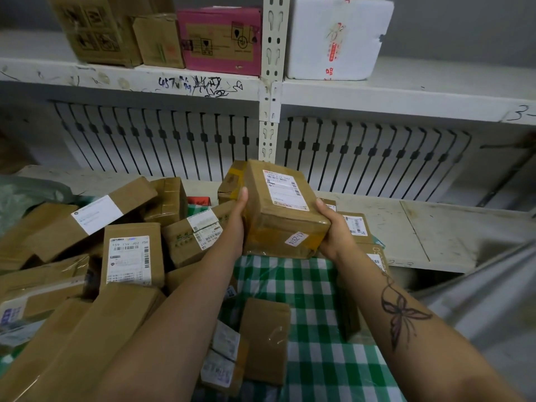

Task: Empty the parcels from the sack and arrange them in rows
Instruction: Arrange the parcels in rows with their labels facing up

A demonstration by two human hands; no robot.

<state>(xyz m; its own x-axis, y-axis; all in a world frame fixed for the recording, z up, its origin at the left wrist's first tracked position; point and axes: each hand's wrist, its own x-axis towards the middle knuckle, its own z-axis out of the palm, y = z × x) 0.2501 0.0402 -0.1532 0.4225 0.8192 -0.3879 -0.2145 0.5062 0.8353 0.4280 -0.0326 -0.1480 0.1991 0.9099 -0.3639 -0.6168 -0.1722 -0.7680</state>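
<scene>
Both hands clamp one taped parcel (pixel 282 210) between them: left hand (pixel 235 224) on its left side, right hand (pixel 338 235) at the near-right corner. Below the hands lies the checked sack (pixel 304 288), with the parcel pile (pixel 130 250) left of them.

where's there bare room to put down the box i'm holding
Best: the bare white shelf board right of the held box, bordered by the slotted back panel and the small labelled parcels. Also the checked cloth between the held box and the flat parcel. Left is crowded: the parcel heap.
</scene>
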